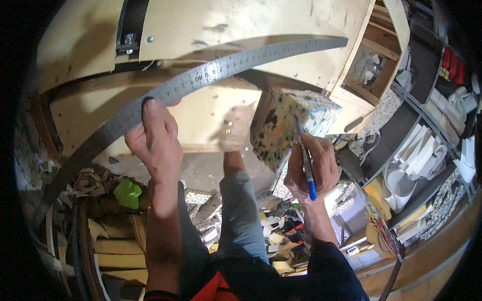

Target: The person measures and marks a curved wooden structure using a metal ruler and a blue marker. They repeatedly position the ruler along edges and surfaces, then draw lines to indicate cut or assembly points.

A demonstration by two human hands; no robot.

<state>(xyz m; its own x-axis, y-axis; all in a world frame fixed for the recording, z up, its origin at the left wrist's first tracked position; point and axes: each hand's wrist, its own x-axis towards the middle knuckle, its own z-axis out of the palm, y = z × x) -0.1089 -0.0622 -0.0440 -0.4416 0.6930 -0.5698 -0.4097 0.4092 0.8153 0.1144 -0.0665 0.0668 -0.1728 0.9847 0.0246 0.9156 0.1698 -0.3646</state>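
A long grey metal ruler (221,67) slants up from the lower left, bowed by the lens. My left hand (158,138) grips it, thumb on its marked face and the other fingers mostly hidden. In my right hand (314,165) is a pen (307,173) with a blue end, its tip pointing up at a speckled foam block (276,128). The block is multicoloured and tilted, with a blue line along one upper edge. Whether the pen tip touches it I cannot tell.
A pale wooden worktop (251,25) with slots lies ahead, with an open wooden compartment (374,57) at its right. Shelves of white foam pieces (416,155) stand right. My foot and jeans leg (243,210) are below, among scattered scraps (281,236). A green scrap (128,194) lies left.
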